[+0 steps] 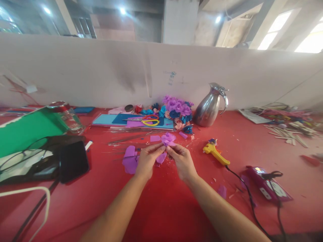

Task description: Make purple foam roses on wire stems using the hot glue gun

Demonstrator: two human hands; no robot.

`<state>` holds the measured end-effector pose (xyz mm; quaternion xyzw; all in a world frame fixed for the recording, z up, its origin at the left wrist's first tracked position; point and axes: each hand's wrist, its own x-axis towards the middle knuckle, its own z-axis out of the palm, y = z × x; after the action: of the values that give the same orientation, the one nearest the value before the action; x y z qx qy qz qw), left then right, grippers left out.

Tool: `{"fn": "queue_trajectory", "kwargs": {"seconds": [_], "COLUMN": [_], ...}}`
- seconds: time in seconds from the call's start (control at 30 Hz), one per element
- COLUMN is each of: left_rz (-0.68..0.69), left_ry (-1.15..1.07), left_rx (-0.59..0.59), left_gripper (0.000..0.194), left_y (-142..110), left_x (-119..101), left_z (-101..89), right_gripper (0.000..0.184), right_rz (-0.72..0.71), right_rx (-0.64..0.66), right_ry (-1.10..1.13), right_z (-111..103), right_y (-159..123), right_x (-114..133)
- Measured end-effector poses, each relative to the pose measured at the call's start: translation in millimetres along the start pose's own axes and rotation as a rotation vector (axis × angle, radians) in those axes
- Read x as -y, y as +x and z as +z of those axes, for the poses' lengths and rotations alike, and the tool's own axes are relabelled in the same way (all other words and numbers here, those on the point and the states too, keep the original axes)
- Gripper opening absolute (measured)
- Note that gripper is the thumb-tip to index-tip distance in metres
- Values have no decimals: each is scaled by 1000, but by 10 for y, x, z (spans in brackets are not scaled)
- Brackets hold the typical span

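Observation:
Both my hands meet in the middle of the red table, pinching the base of a purple paper flower. My left hand grips it from the left with thumb and fingers closed. From the right, my right hand pinches it the same way. Its lower part is hidden by my fingertips. Purple paper pieces lie beside my left hand, and another purple petal shows between the hands. Behind the flower stands a bunch of finished paper flowers in purple, blue and pink.
Scissors with red and yellow handles rest on coloured paper sheets. A metal jug stands behind. Right are a yellow glue gun and a power strip with cords. Left are a phone and a glass jar.

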<state>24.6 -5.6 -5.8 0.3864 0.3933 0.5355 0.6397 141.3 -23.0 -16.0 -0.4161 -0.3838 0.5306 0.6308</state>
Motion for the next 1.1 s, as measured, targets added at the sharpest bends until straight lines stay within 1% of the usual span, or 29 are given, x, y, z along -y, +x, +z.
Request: {"fn": "queue_trajectory", "kwargs": {"seconds": [0.1,0.33,0.47,0.57,0.63,0.73,0.83,0.9,0.93,1.0,1.1], "left_rz": [18,60,89,127,188,343,530,590,586,528,411], "left_ry": [11,60,107,157,243,469,697,764,765,710,512], "left_rx": [-28,-16,-42,-48,-43,-35,-76,-104,-110,-107,-90], "left_gripper": [27,23,23,18,16,15,13,13,13,14,16], "left_y": [-3,13,29,43,38,2,-50,-69,-69,-46,26], "left_x": [-3,18,9,1,-10,-39,-64,-57,-42,8,104], "left_z": [2,-19,-33,-51,-59,-54,-37,-36,-41,-61,-102], "right_gripper": [19,18,21,23,23,20,18,17,16,15,14], "right_rz": [-9,-85,-88,-83,-90,-109,-117,-130,-142,-170,-185], "right_rx": [17,-4,-15,-23,-25,-22,-32,-44,-51,-73,-101], "right_ry": [-15,-103,-72,-33,-19,-46,-74,-81,-89,-121,-177], "right_z": [0,24,32,28,23,16,9,8,10,20,49], "right_y": [-6,-31,-28,-16,-10,-7,-4,-3,-4,-11,-35], "right_x": [-9,11,19,10,5,1,-22,-51,-68,-99,-129]}}
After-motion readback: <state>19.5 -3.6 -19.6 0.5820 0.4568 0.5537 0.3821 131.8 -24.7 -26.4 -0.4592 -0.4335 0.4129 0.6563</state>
